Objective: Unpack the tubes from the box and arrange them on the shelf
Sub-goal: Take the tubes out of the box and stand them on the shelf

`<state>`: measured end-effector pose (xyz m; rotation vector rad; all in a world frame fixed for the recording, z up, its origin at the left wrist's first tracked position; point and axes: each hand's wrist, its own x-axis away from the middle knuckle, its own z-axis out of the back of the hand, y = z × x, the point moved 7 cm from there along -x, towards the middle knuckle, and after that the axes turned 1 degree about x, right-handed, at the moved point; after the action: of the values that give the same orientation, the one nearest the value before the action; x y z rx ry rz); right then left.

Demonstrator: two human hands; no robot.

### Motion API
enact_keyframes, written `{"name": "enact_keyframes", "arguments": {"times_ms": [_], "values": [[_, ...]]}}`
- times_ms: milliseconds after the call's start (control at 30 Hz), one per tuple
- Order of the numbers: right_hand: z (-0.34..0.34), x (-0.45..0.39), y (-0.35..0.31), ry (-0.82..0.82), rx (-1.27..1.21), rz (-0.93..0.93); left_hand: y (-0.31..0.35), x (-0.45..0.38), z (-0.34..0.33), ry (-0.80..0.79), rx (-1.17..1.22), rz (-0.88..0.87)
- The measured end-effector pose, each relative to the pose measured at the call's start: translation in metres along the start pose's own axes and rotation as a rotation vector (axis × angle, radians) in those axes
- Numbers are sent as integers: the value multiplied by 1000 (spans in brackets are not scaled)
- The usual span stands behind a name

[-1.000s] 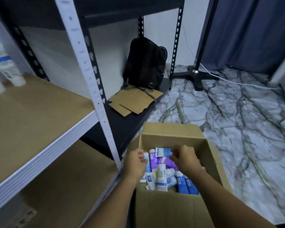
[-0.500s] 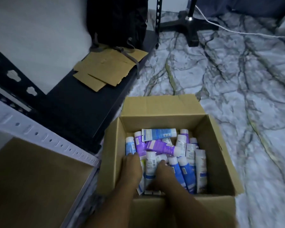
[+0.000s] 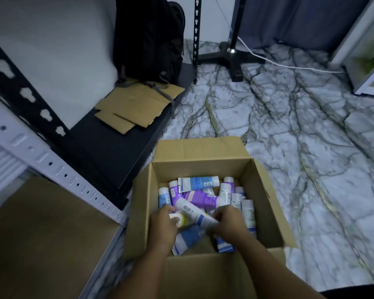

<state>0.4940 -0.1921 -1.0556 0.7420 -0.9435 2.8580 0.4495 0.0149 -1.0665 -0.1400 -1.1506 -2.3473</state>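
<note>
On the marble floor [image 3: 311,169] beside the shelf unit sits the open cardboard box [image 3: 266,203], flaps out, half full of tubes [image 3: 205,198] in white, blue and purple, loosely piled. Shelf [image 3: 41,234] at lower left shows its brown board and white perforated rail; no tubes on the part in view. Behind it, a black backpack [image 3: 149,37] leans on the wall over flat cardboard scraps [image 3: 136,106] on the black lower deck. A black stand base [image 3: 231,55] with a white cable [image 3: 289,65] runs across the floor at top. Versus half a second ago the view has pulled back and up slightly: more wall, curtain and stand now show, and the box sits lower in frame. Both hands were then flat down among the tubes at the near side of the box; now they have come up a little with tubes in them. Left hand [image 3: 162,229] grips a white tube with a yellowish band [image 3: 179,220], fingers curled round its near end. Right hand [image 3: 227,225] has fingers curled, pinching the low end of a long white tube [image 3: 192,211] that slants up-left between the two hands, now lying over the pile where none lay before. Motion blur there, so right-hand contact is probable, not sharp. A blue tube [image 3: 186,239] lies just under the hands near the box's front wall. Other tubes at the far side unchanged.
</note>
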Motion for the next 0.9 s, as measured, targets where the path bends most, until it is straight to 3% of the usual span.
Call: {"name": "enact_keyframes", "arguments": {"times_ms": [133, 300, 500, 767, 900], "values": [[54, 23, -12, 223, -250, 114, 25, 21, 32, 156, 198, -86], [100, 57, -41, 308, -311, 258, 58, 48, 83, 273, 494, -96], [132, 98, -91, 323, -428, 340, 110, 81, 148, 248, 456, -253], [161, 169, -199, 324, -354, 605, 157, 150, 267, 349, 485, -405], [168, 202, -254, 299, -351, 718, 169, 188, 330, 481, 457, -452]]}}
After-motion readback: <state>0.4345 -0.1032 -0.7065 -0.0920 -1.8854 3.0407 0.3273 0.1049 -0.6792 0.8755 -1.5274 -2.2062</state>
